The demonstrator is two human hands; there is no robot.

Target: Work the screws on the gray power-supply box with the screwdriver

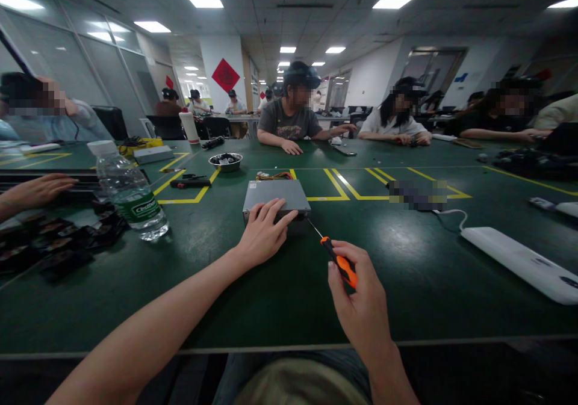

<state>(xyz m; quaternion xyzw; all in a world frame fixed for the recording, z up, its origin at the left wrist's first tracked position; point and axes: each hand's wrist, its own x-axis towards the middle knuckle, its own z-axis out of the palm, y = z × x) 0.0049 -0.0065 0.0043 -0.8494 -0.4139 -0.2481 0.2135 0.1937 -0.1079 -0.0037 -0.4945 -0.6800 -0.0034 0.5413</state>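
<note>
One box (282, 193) sits centre before you, its one sticker (253, 185) too small to read; your left hand (263, 230) lies spread on it; your right (362, 287) grips one screwdriver (345, 270), tip at the box's near right corner; one bottle (127, 194) left, green label (139, 208), white lettering; one bowl (232, 166) far left.

Smooth grey metal with a dull, matt sheen encases the box (276, 192), while the screwdriver (329, 247) pairs a slim, bright metal shaft with a handle in orange and black plastic. The smooth green bench (419, 296) carries glossy reflections; the clear plastic bottle (123, 179) shines, the bowl (226, 167) is polished metal, the power strip (515, 260) smooth white plastic.
</note>
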